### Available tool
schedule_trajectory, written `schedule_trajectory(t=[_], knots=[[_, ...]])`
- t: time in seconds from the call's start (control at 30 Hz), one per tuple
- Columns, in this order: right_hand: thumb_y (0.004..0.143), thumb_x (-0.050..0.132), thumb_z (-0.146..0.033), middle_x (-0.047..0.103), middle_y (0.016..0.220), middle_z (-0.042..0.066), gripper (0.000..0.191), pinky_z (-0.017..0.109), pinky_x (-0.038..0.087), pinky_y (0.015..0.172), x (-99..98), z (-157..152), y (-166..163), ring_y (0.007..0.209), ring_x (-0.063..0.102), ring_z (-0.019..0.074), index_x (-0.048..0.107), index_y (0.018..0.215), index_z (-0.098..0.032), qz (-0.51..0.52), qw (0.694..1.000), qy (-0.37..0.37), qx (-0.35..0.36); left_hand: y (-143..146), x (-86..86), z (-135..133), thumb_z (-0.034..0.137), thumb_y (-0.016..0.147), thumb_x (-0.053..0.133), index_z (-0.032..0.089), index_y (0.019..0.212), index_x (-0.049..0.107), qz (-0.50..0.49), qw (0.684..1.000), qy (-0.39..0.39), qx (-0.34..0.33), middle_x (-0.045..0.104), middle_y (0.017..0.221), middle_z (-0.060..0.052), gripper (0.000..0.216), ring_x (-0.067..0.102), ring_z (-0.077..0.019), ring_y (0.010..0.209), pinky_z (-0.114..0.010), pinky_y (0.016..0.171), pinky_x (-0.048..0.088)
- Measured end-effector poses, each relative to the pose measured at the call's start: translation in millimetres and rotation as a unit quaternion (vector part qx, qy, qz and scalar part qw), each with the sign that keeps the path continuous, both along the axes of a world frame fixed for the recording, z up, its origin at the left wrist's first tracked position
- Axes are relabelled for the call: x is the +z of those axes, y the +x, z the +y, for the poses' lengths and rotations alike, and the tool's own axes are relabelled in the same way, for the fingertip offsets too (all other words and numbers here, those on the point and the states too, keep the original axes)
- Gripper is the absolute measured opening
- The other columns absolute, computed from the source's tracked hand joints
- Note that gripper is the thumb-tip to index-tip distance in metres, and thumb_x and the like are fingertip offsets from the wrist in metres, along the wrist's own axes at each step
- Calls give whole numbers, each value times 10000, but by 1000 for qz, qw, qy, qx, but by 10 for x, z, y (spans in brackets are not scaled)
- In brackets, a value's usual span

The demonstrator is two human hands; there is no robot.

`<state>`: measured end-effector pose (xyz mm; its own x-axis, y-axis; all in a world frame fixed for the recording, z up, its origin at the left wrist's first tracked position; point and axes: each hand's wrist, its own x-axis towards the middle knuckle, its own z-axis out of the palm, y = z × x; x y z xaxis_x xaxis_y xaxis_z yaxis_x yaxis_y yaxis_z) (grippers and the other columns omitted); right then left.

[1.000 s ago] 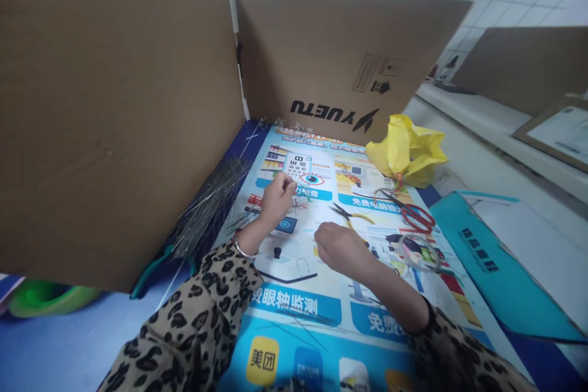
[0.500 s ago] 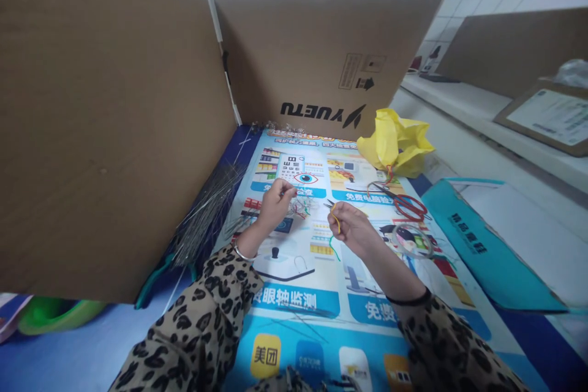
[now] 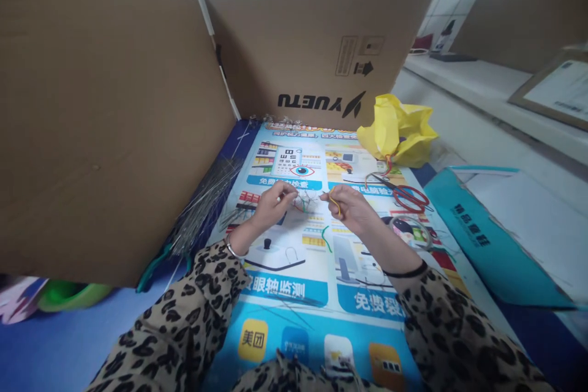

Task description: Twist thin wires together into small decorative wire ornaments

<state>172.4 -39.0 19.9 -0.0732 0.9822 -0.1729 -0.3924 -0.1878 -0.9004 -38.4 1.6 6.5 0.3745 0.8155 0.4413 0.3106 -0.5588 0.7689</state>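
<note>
Here we are over the poster sheet [image 3: 315, 272], and our free play is on the near side, between the forearms, where a few thin wires lie loose. Beyond our hands stands the YUETU cardboard panel [image 3: 316, 55]; off to the left, a taller cardboard panel [image 3: 105, 116] walls us in, a bundle of metal wires [image 3: 202, 208] along its foot. Right of our right hand it's tighter: red-handled scissors [image 3: 411, 198], then a turquoise box [image 3: 478, 239] farther out. Both forearms angle forward and inward, hands low, facing each other, apart. Our right hand [image 3: 348, 205] is wrapped round yellow-handled pliers [image 3: 336, 201], the nose pointing left. Our left hand [image 3: 274, 204] has thumb and fingers curled together at a wire tangle [image 3: 301, 203] between the hands; we can't tell whether it grips a strand. Nearer us lies a green strand [image 3: 326, 239].
</note>
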Motion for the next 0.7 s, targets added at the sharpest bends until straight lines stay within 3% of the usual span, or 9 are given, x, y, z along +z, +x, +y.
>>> schedule_trajectory(t=[0.2,0.43,0.57,0.7], knots=[[627,643,-248,591,616,-35,186,182,280,390,26,15,-25,424,440,52,473,666,-182,1,999,17,38,-76,10,-145,290,853,480,181,810,552,17,998,13,-58,627,853,-48,137,582,-143,828,-282,776,452],[646,617,-202,574,605,-45,133,196,322,392,7,11,-41,418,461,62,490,681,-182,-50,996,55,48,-100,-40,-289,216,837,515,188,852,585,65,988,106,-91,662,899,-73,77,598,-163,914,-321,833,461],[668,611,-215,557,572,-51,106,203,337,393,4,27,-76,405,461,67,516,702,-180,-135,986,86,43,-130,-113,-276,185,823,522,198,876,592,95,979,154,-94,679,933,-67,88,607,-167,936,-326,823,464],[683,625,-274,519,531,-56,128,210,380,428,119,24,-112,449,469,81,562,741,-178,-254,960,104,51,-163,-142,-278,172,824,499,203,904,593,140,970,176,-96,676,1000,-73,127,603,-180,979,-345,840,457]])
